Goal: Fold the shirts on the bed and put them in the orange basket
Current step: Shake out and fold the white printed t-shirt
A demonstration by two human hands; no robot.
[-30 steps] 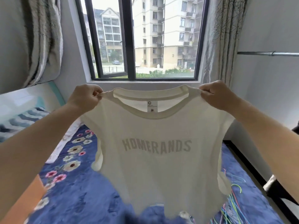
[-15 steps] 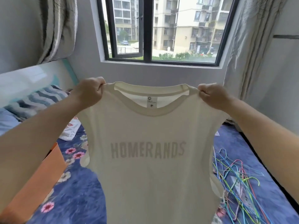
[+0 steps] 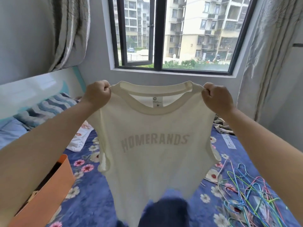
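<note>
A cream shirt (image 3: 154,164) printed HOMERANDS hangs spread out in front of me, above the bed. My left hand (image 3: 96,94) grips its left shoulder next to the collar. My right hand (image 3: 216,97) grips the right shoulder at the same height. The sleeves hang folded behind the body. The lower hem is blurred and drapes near a dark blue garment (image 3: 165,210) lying on the bed below. The orange basket (image 3: 44,195) stands at the lower left on the bed, partly hidden by my left forearm, with dark cloth inside.
The bed has a blue floral cover (image 3: 88,199). A pile of coloured wire hangers (image 3: 252,192) lies at the right. A white floral pillow (image 3: 78,140) and striped bedding (image 3: 44,110) lie at the left by the headboard. Crumpled clothes (image 3: 221,126) sit at the far right under the window.
The view has tilted down, and more of the bed, basket and hangers shows. Both hands still hold the shirt by its shoulders, and its hem has swung near the dark garment.
</note>
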